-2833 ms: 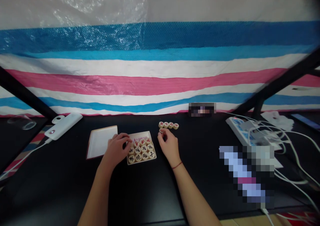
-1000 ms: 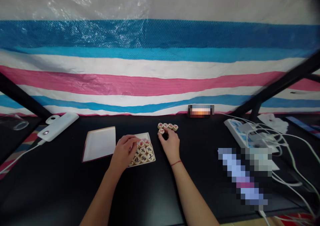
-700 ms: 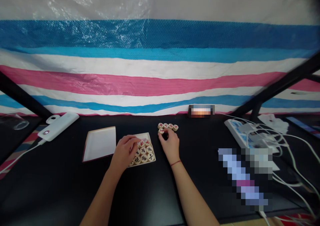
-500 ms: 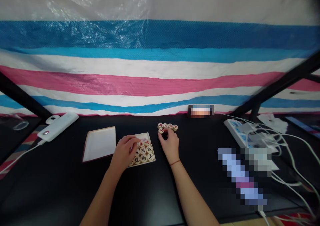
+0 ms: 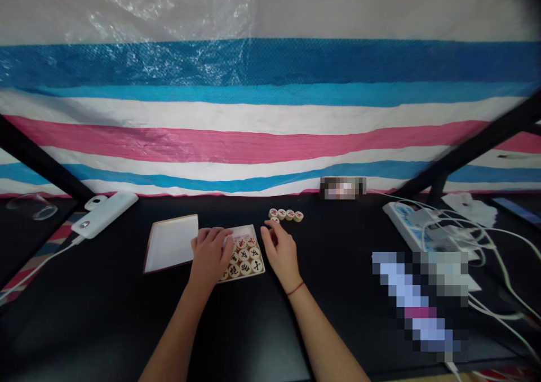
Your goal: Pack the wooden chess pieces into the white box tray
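Note:
Cream xiangqi pieces (image 5: 243, 255) with red or black characters lie in rows inside a shallow white box (image 5: 264, 265). My left hand (image 5: 209, 258) rests over the box's left side, its fingers apart and their tips partly hidden; I see nothing held in it. To the right of the box, my right hand (image 5: 281, 252) is open, thumb and forefinger separated. Just beyond its fingertips is a single xiangqi piece (image 5: 274, 220), partly covered by the hand. Behind that one, a short row of red-marked pieces (image 5: 289, 214) stands on the black table (image 5: 245, 325).
The white-lined box lid (image 5: 171, 244) lies left of the box. Farther left are a white charging device (image 5: 105, 216) and a clear glass (image 5: 40, 206). A power strip (image 5: 401, 224) with tangled white cables sits at right, near a blurred-out object (image 5: 416, 303). Striped sheeting (image 5: 253, 145) hangs behind.
My right hand has let go of the piece below the row and drawn back slightly toward me. My left hand's fingers have shifted a little left over the box.

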A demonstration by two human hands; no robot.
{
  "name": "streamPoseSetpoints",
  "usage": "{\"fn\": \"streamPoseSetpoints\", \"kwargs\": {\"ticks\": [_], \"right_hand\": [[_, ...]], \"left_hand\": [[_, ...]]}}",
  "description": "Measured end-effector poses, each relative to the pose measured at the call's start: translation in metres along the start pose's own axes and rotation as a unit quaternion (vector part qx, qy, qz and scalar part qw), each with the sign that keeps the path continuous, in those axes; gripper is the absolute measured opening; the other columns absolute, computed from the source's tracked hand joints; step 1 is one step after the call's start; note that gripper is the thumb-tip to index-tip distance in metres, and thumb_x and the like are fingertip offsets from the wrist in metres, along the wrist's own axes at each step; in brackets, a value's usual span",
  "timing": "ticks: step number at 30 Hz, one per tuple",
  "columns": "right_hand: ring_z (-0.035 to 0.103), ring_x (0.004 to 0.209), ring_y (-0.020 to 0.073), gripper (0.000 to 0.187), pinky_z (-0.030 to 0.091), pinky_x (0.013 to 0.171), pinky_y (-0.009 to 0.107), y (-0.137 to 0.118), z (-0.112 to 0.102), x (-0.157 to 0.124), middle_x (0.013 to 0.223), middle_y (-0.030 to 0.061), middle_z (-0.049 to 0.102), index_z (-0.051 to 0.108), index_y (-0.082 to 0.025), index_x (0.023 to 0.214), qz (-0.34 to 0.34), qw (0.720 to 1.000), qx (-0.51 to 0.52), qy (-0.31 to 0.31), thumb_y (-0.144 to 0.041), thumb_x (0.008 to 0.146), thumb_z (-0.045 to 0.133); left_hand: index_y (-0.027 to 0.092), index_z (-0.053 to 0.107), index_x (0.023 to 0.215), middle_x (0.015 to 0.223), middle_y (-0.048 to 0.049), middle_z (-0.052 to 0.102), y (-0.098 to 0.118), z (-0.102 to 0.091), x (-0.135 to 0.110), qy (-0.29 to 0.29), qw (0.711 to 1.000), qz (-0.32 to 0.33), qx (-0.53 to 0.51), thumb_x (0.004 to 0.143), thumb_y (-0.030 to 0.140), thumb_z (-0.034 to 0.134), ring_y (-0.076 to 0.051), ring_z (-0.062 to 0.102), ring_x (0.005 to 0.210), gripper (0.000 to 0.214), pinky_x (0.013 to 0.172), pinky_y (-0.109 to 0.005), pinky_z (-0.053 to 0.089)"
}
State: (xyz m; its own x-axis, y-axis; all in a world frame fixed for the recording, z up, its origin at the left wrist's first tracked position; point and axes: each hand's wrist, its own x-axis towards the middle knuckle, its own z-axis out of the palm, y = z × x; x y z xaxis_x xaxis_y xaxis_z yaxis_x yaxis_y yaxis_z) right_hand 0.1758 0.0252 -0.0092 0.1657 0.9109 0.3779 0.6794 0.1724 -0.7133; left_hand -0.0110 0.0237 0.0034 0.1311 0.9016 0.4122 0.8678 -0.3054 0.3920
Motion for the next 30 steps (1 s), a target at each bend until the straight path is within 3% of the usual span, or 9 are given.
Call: {"fn": "streamPoseSetpoints", "kwargs": {"ticks": [3,8,17,20,22,26,30], "right_hand": [[0.062,0.070,0.0167,0.036,0.043,0.072,0.027,-0.012,0.001,-0.003,0.079,0.0028,0.069,0.066,-0.021,0.109,-0.003,0.997,0.015,-0.077,-0.042,0.096,0.040],[0.066,0.077,0.0176,0.035,0.043,0.073,0.025,-0.015,0.002,-0.005,0.085,0.0030,0.072,0.067,-0.022,0.103,-0.004,0.992,0.021,-0.122,-0.042,0.097,0.038],[0.064,0.074,0.0158,0.034,0.041,0.069,0.024,-0.015,0.005,-0.006,0.082,0.0017,0.070,0.066,-0.021,0.099,0.001,0.992,0.034,-0.121,-0.039,0.098,0.037],[0.060,0.066,0.0155,0.034,0.041,0.066,0.025,-0.016,0.004,-0.007,0.074,0.0012,0.066,0.067,-0.020,0.100,0.003,0.996,0.028,-0.080,-0.041,0.096,0.040],[0.058,0.067,0.0170,0.031,0.042,0.070,0.028,-0.018,0.002,-0.007,0.073,0.0019,0.065,0.066,-0.019,0.105,-0.033,0.998,0.013,-0.053,-0.042,0.091,0.050],[0.060,0.085,0.0209,0.032,0.044,0.078,0.033,-0.021,0.001,-0.009,0.092,0.0057,0.069,0.063,-0.021,0.113,-0.168,0.981,0.022,-0.091,-0.033,0.083,0.062],[0.062,0.090,0.0215,0.027,0.047,0.080,0.036,-0.023,0.002,-0.011,0.100,0.0075,0.070,0.064,-0.022,0.112,-0.196,0.977,0.043,-0.072,-0.024,0.085,0.058]], "left_hand": [[0.023,0.071,0.086,0.095,-0.0084,0.070,0.002,0.003,-0.003,-0.023,0.999,-0.008,0.034,0.088,0.030,0.052,-0.029,0.051,0.094,0.021,0.079,-0.044,0.039],[0.022,0.070,0.078,0.093,-0.0094,0.068,0.003,0.005,-0.007,-0.021,0.997,-0.003,0.077,0.087,0.029,0.053,-0.028,0.048,0.091,0.021,0.077,-0.042,0.038],[0.022,0.067,0.085,0.094,-0.0070,0.072,0.004,0.001,-0.006,-0.057,0.997,-0.011,0.044,0.089,0.029,0.053,-0.029,0.053,0.093,0.016,0.080,-0.043,0.036],[0.024,0.067,0.090,0.097,-0.0054,0.072,0.003,0.000,-0.004,-0.050,0.998,-0.029,0.011,0.087,0.032,0.057,-0.028,0.056,0.093,0.013,0.083,-0.045,0.037],[0.023,0.066,0.095,0.098,-0.0059,0.072,0.003,-0.001,-0.002,-0.020,0.999,-0.037,-0.033,0.086,0.034,0.057,-0.027,0.058,0.094,0.016,0.085,-0.044,0.039],[0.021,0.064,0.097,0.091,-0.0051,0.069,0.009,-0.003,0.001,-0.005,0.985,-0.025,-0.170,0.088,0.038,0.054,-0.021,0.061,0.087,0.022,0.080,-0.036,0.047],[0.021,0.063,0.094,0.086,-0.0028,0.066,0.018,-0.003,0.000,-0.017,0.969,-0.026,-0.244,0.086,0.037,0.057,-0.017,0.060,0.077,0.019,0.073,-0.031,0.050]]}}
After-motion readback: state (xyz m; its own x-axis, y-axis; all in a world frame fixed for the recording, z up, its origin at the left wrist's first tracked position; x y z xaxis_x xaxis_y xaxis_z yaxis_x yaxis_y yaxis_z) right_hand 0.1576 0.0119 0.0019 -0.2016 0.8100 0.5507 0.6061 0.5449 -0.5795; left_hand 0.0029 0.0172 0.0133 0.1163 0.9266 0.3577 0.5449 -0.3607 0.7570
